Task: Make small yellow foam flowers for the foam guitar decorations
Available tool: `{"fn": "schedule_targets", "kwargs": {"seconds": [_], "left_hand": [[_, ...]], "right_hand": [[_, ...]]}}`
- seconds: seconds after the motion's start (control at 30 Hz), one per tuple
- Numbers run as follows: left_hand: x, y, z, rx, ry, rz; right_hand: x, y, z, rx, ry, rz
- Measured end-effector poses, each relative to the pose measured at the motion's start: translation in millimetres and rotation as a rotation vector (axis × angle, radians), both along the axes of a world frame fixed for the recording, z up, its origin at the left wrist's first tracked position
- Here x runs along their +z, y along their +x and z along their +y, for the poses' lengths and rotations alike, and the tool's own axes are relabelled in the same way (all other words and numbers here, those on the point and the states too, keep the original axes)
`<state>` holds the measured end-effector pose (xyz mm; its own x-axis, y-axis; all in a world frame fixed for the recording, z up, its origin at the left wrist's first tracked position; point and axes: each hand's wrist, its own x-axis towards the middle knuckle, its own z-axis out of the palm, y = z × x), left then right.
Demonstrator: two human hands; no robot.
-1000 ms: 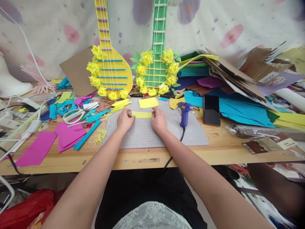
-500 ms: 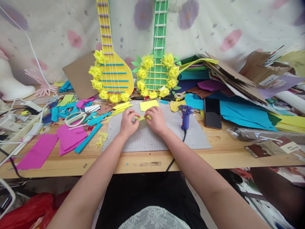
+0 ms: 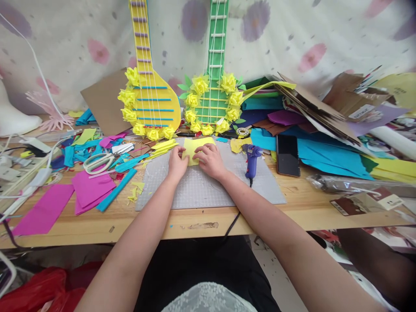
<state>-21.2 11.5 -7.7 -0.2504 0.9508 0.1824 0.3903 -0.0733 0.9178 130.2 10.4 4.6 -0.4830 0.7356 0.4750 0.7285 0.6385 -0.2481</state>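
A small yellow paper piece (image 3: 191, 157) stands or lies between my hands over the grey cutting mat (image 3: 195, 190). My left hand (image 3: 177, 164) is closed on its left edge, with thumb and fingers close together. On the right side, my right hand (image 3: 210, 161) rests its slightly spread fingertips against the paper and hides part of it. Another yellow sheet (image 3: 208, 141) shows just behind. A purple glue gun (image 3: 251, 162) lies on the mat, right of my right hand. Yellow strips (image 3: 164, 147) are at the mat's upper left.
Behind stand a yellow paper guitar (image 3: 159, 104) and a green one (image 3: 211, 99), both edged with yellow flowers. Scissors (image 3: 98, 163), magenta sheets (image 3: 94, 186) and blue scraps lie left. To the right are a phone (image 3: 287, 155), blue paper (image 3: 325, 151) and cardboard (image 3: 312, 102).
The yellow piece between my hands, a thin folded strip before, now shows a broader flat face. My right fingers have spread from their pinch. The view has shifted slightly.
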Motion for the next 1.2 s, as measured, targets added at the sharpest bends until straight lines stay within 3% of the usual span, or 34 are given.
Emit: {"fn": "schedule_targets", "kwargs": {"seconds": [0.23, 0.33, 0.5, 0.67, 0.9, 1.2], "left_hand": [[-0.7, -1, 4, -0.125, 0.138, 0.169], [2.4, -4, -4, -0.117, 0.184, 0.312], [3.8, -9, -19, -0.070, 0.115, 0.455], [4.7, -8, -22, -0.069, 0.076, 0.508], [6.9, -6, -23, -0.086, 0.046, 0.539], [9.3, -3, -27, -0.014, -0.046, 0.657]], "right_hand": [[-6.6, 2, 5, 0.083, -0.082, 0.059], [-7.7, 4, 5, 0.090, -0.133, 0.071], [-9.9, 1, 8, 0.056, -0.262, 0.128], [-12.1, -6, 9, -0.066, -0.386, 0.268], [-10.9, -9, 8, -0.074, -0.430, 0.341], [-7.0, -10, 5, -0.160, -0.446, 0.331]]}}
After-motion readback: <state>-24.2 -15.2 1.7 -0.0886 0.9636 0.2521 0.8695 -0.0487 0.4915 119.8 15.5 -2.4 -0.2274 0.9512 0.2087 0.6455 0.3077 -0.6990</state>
